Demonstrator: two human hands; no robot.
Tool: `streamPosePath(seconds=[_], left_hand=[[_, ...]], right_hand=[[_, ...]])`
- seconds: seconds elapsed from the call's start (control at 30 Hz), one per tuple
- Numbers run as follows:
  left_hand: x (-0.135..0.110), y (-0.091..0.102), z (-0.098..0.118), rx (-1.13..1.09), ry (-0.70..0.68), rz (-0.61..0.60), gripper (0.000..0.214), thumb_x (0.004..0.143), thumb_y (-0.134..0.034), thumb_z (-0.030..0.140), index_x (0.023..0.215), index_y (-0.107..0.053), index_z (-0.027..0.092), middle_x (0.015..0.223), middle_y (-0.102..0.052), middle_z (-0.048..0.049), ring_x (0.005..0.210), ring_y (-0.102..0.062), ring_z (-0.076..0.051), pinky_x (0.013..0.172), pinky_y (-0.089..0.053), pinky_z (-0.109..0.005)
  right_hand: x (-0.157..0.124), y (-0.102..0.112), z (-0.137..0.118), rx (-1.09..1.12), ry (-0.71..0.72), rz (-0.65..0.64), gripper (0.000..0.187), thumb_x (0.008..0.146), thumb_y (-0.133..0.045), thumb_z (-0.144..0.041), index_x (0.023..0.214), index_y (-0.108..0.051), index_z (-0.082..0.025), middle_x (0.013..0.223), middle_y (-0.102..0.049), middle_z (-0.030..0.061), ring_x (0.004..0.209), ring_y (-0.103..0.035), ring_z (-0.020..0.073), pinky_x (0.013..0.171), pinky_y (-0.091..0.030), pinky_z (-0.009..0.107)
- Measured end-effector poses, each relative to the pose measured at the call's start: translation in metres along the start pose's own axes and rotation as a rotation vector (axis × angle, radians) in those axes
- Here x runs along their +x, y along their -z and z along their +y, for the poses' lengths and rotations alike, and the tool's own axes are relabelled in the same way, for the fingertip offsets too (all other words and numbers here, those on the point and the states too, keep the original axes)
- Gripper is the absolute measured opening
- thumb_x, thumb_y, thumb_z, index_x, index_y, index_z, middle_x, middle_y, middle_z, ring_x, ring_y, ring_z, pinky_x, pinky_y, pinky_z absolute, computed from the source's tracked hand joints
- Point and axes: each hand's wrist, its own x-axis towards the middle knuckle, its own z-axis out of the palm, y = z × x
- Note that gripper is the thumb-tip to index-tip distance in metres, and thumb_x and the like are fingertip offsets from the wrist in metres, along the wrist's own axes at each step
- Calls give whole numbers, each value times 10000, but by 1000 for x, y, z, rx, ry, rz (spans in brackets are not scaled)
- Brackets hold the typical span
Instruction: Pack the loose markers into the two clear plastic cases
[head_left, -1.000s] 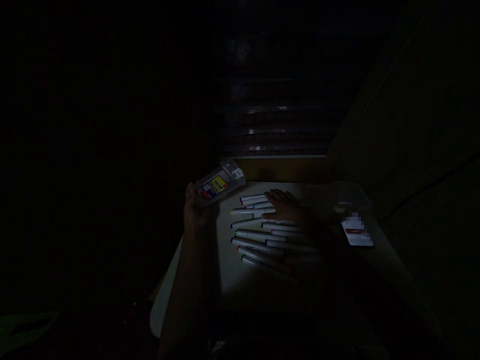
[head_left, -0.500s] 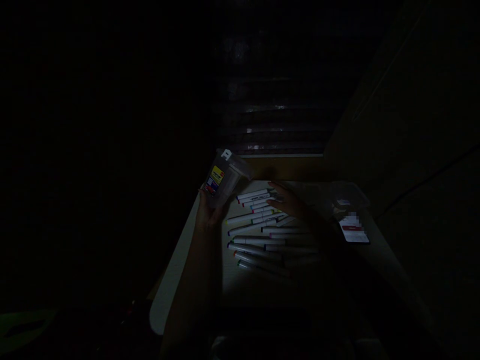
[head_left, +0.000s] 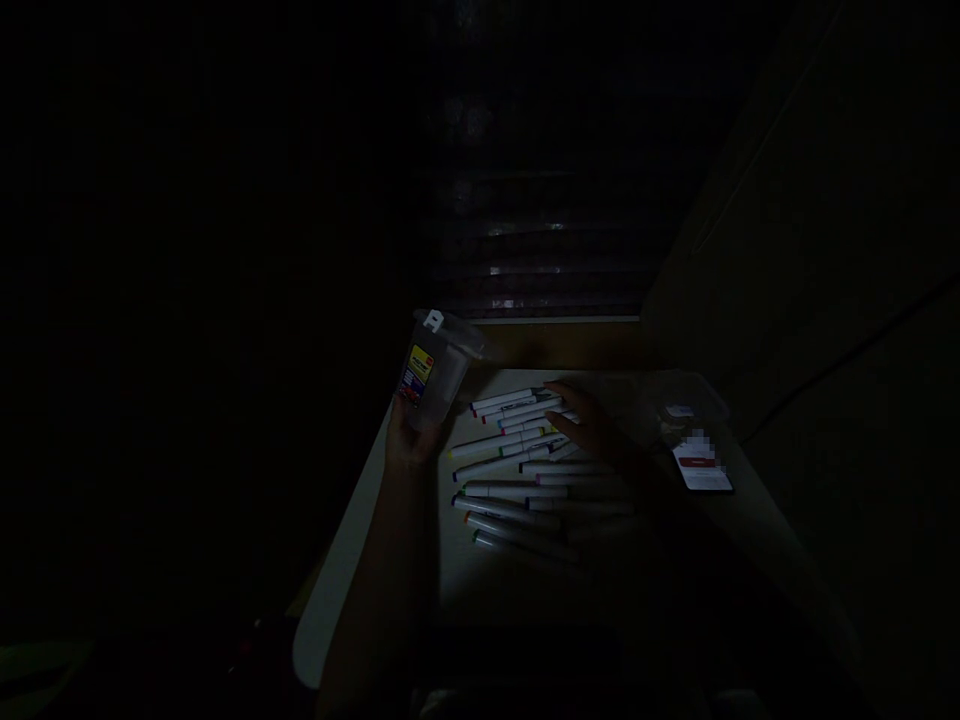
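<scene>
In my left hand [head_left: 407,440] is a clear plastic box [head_left: 450,380] with a yellow and dark label, gripped near its bottom and tilted over the table's left side. White markers with coloured ends [head_left: 516,491] lie roughly side by side across the table's middle. Over the right ends of the upper markers [head_left: 517,402] is my right hand [head_left: 589,425], its thumb and fingers apart. Dim light hides whether its fingertips touch a marker.
The pale table [head_left: 341,590] stands against a wall under dark slats [head_left: 525,270]. To the right lies a lit phone [head_left: 703,465], with a clear plastic lid or tray [head_left: 701,395] behind it. A dark cable [head_left: 840,365] crosses the right wall. Everything around is very dark.
The box in my left hand has shifted slightly left and down. My right hand stays over the upper markers, a little lower in view. The whole view has tilted slightly.
</scene>
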Motion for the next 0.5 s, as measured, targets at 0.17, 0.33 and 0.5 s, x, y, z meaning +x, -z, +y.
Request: streamPosePath(seconds=[0.17,0.33,0.5], left_hand=[[2,6,-1,39,-26,-26,332,869,-583,433,1103,-634,202,1108,-716,-66,1086,-652,-175,969,-528,-317],[-2,4,-3,123,-11,-33,321,796,-673,352,1063,-635,179,1120,-700,-96,1142,-618,-213,1028,-485,-375],[-7,-2,-2,66,-85,-65,292,803,-651,411,1009,-642,204,1118,-700,-69,1163,-599,-216,1051,-458,-415]], right_hand=[[-14,4,3,-52,-73,42,468,869,-468,-379,1297,-528,-201,1322,-561,108,1221,-534,223,1062,-433,412],[-29,3,1,-108,-112,-23,483,869,-447,-380,1312,-511,-200,1357,-536,107,1273,-495,235,1084,-415,428],[-45,9,-4,-102,-81,-27,489,892,-430,-419,1327,-494,-206,1409,-492,104,1318,-457,224,1106,-396,419]])
